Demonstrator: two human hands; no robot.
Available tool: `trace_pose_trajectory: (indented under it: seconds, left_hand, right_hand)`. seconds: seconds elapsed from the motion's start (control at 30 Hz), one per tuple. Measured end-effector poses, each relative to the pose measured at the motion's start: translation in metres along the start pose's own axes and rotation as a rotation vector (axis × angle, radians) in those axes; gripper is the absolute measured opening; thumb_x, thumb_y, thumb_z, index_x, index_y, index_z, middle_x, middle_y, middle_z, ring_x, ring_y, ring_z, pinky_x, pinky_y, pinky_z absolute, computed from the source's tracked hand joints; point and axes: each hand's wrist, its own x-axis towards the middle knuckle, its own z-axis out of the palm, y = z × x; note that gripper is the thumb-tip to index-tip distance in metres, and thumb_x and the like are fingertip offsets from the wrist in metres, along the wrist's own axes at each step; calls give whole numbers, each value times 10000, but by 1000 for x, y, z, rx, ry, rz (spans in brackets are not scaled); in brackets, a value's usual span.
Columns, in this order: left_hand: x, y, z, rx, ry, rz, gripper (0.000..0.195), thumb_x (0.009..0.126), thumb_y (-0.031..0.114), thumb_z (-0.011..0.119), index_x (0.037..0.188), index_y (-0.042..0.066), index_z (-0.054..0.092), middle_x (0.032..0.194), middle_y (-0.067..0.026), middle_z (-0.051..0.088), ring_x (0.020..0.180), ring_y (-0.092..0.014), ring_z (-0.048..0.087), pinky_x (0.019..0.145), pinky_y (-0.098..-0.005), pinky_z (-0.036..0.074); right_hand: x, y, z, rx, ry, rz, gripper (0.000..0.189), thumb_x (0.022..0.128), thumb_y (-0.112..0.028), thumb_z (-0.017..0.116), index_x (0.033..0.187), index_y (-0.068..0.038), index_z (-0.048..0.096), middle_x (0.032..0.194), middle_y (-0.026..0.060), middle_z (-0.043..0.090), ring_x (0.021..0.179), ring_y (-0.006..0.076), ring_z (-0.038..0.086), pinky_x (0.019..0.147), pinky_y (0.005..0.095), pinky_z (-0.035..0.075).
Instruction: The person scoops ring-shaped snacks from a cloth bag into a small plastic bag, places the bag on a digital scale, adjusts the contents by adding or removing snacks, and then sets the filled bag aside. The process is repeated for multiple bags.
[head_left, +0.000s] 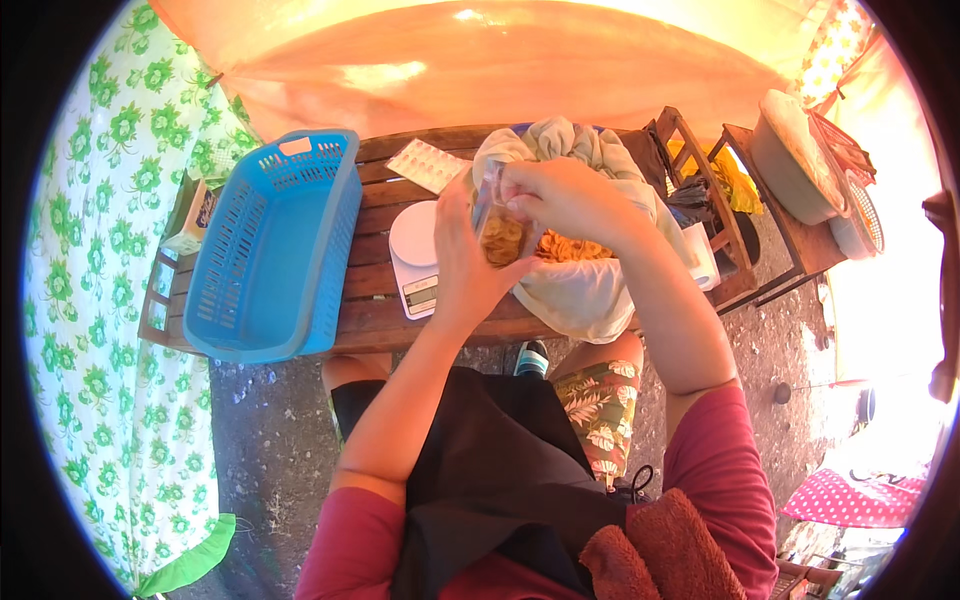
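Note:
A clear plastic bag of round yellow chips (502, 236) is held up between my hands, above the slatted wooden table. My left hand (471, 259) supports its left side and lower end, the thumb reaching under it. At its top, my right hand (544, 191) pinches the bag's upper part with curled fingers. Behind the bag, a cloth-lined container (581, 296) holds a heap of orange-yellow chips (574, 247). A white digital kitchen scale (414, 236) stands just left of my left hand, its plate bare where visible. Beyond it lies a sheet of printed labels or stickers (427, 166).
A blue plastic basket (262, 262) occupies the table's left part, with a small carton (191, 217) beyond its left side. A wooden rack (705, 180) with dark and yellow plastic bags stands at the right. Farther right, a grey basin (799, 169) rests on a wooden stand. An orange sheet hangs behind.

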Motion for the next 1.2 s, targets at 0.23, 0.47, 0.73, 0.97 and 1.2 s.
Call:
trace_pose_trajectory:
  seconds: [0.23,0.47,0.73,0.97,1.2]
  left_hand:
    - [40,4,14,-479,-253,-378,977,728,131,825,1485,33,215,1436,-218,367,1256,-310,482,987,-397,455]
    - [32,-9,17,-262,-89,-141,948,707,137,812,1470,27,260,1409,-201,413,1267,-347,463,1021,-420,431]
    - [38,-5,6,-268,-84,-122,932,715,118,811,1471,51,270,1387,-212,414,1300,-339,433,1055,-419,390]
    - [40,-6,2,-159,-167,-8,919,712,105,807,1467,56,285,1343,-191,444,1237,-347,475,1016,-427,424]
    - [55,14,16,-153,-188,85,902,691,84,801,1445,55,308,1289,-184,484,1224,-368,478,1005,-441,429]
  right_hand:
    - [4,54,22,741,167,109,149,919,-123,593,1051,-57,613,929,71,663,903,171,649,813,322,521]
    - [-9,147,83,175,-199,369,449,818,-222,723,1220,-79,587,1097,125,629,1022,233,617,899,355,499]
    - [-29,178,97,-28,-491,281,471,698,-264,797,1114,-115,633,1126,140,533,1004,315,594,851,400,497]
    - [-38,188,83,501,-348,497,206,809,-74,689,1004,-66,624,947,67,612,770,194,639,658,307,544]
    - [-55,191,57,1261,67,600,185,907,-58,633,1077,-56,560,972,18,609,820,127,640,739,264,587]
